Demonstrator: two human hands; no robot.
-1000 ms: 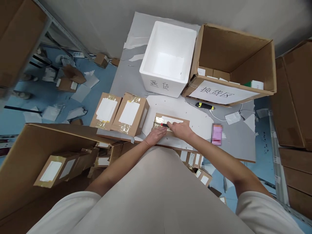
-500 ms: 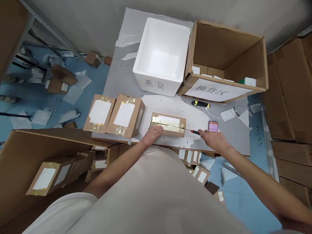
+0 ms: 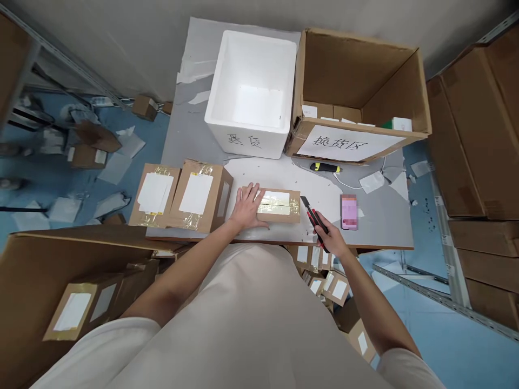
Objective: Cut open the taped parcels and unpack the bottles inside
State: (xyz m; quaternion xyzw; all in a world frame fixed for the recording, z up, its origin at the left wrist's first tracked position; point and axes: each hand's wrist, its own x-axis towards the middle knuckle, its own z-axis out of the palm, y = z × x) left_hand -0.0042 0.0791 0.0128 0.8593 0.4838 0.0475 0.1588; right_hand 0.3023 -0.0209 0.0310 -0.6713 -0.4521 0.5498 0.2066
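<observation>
A small taped cardboard box (image 3: 284,215) with a white label lies on the table near its front edge. My left hand (image 3: 247,209) rests on the box's left end, fingers spread over its top and side. In my right hand (image 3: 331,236) is a red and black box cutter (image 3: 314,219), its dark blade out. The blade tip is just off the box's right end, pointing up and left. A phone (image 3: 349,212) lies to the right of that hand.
Two larger labelled boxes (image 3: 195,195) stand at left. Behind are a white foam box (image 3: 248,138) and an open cardboard carton (image 3: 365,148) with small boxes inside. A black and yellow tool (image 3: 325,167) lies before the carton. More boxes (image 3: 336,288) are below the table edge.
My left hand has shifted to the box's left end and spread its fingers. My right hand has drawn nearer, and the box cutter has turned from nearly level to slanting up, away from the tape seam.
</observation>
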